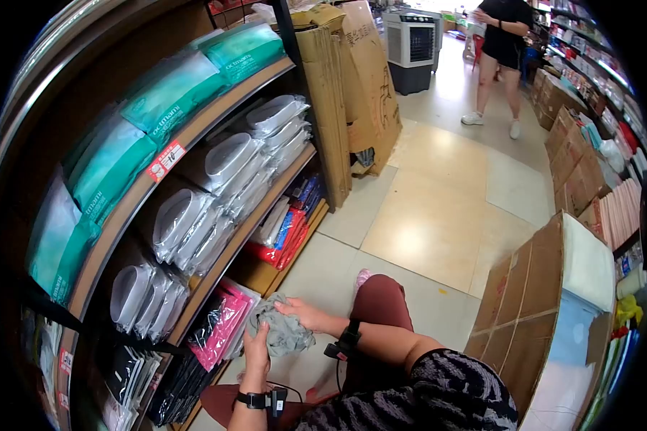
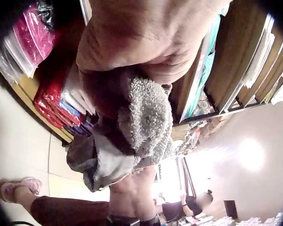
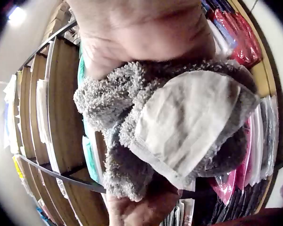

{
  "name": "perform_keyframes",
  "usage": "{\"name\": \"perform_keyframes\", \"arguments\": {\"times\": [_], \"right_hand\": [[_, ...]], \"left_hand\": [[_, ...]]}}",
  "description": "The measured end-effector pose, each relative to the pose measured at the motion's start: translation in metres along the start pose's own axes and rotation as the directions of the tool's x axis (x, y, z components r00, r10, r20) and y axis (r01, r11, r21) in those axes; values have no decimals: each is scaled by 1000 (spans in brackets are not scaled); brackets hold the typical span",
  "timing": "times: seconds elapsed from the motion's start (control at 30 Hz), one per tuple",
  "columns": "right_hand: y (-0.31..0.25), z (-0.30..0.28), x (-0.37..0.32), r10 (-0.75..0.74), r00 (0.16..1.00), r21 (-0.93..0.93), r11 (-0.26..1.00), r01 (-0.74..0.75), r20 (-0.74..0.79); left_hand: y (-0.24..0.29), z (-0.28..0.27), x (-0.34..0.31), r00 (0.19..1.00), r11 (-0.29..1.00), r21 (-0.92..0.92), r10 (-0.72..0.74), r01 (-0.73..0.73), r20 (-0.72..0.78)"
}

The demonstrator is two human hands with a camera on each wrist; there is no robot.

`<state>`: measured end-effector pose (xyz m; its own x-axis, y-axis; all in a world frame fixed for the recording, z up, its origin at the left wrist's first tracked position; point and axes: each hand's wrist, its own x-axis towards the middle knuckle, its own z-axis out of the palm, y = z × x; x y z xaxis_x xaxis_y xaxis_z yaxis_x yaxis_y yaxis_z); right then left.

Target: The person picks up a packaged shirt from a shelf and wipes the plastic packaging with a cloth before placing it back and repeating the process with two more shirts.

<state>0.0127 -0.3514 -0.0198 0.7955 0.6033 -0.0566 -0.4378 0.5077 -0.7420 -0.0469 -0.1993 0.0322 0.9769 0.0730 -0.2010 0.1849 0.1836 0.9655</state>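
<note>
A crumpled grey fluffy cloth [image 1: 282,330] is between the two hands, low in front of the shelf. The left hand [image 1: 257,348] grips its near left side, thumb upward. From the right, the right hand [image 1: 303,314] pinches its upper edge. In the left wrist view the left hand [image 2: 141,42] is curled over the cloth [image 2: 151,117], its fingers mostly hidden. In the right wrist view the right hand [image 3: 146,33] holds the cloth [image 3: 118,94], which shows a smooth pale patch [image 3: 188,117]; the left hand [image 3: 144,207] holds the opposite side.
Shelves at the left hold green packs [image 1: 172,93], wrapped white items [image 1: 180,223] and pink packets [image 1: 221,323]. Flattened cardboard [image 1: 366,79] leans beyond them. A large carton [image 1: 517,302] stands at the right. Farther off are an air cooler [image 1: 411,50] and a standing person [image 1: 503,43].
</note>
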Motion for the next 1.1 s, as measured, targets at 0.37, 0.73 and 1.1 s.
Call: {"name": "perform_keyframes", "arguments": {"times": [0.37,0.73,1.1], "right_hand": [[8,-42,-2,7,950,-467,870,-160,-313],[-60,47,-19,-329,919,-554,734,393,217],[-98,19,1,-552,787,-948,-21,318,276]], "left_hand": [[44,-11,-21,934,902,281,354,-328,-48],[70,1,-9,870,648,627,116,-431,478],[190,-55,146,635,-161,952,714,-261,295]]}}
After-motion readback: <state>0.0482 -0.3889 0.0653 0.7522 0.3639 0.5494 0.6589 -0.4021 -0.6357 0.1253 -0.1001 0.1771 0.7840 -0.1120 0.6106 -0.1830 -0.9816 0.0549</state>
